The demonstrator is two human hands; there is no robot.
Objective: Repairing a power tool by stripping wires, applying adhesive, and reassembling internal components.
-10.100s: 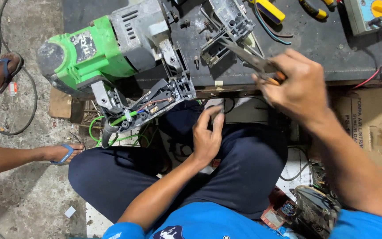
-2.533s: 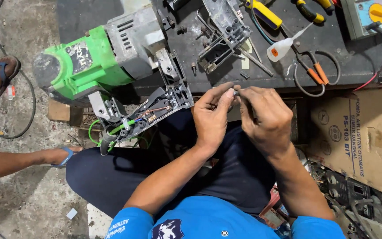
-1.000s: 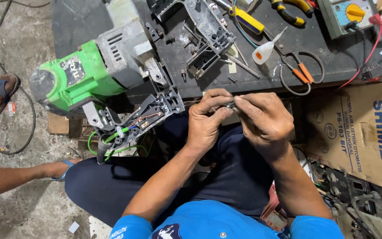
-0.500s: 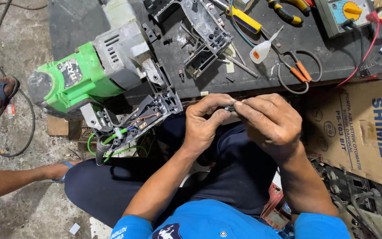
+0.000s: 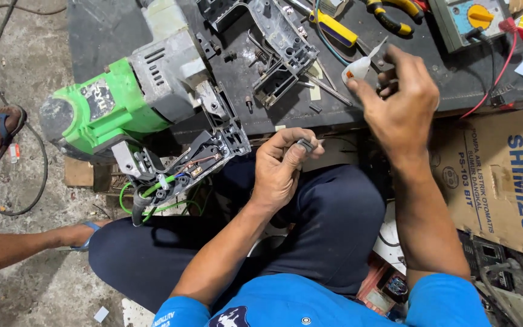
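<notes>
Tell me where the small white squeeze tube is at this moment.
In the head view, the small white squeeze tube lies on the dark workbench, upper right of centre, at the right hand's fingertips, below the yellow-handled screwdriver.

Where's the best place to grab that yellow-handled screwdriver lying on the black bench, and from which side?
Grip the yellow-handled screwdriver by the thick yellow handle, coming down from above. It lies flat on the bench at a slant, handle toward the right hand, which hovers close by. A blue wire passes under it, and the shaft end sits against the dark housing, so that end looks more crowded.
</notes>
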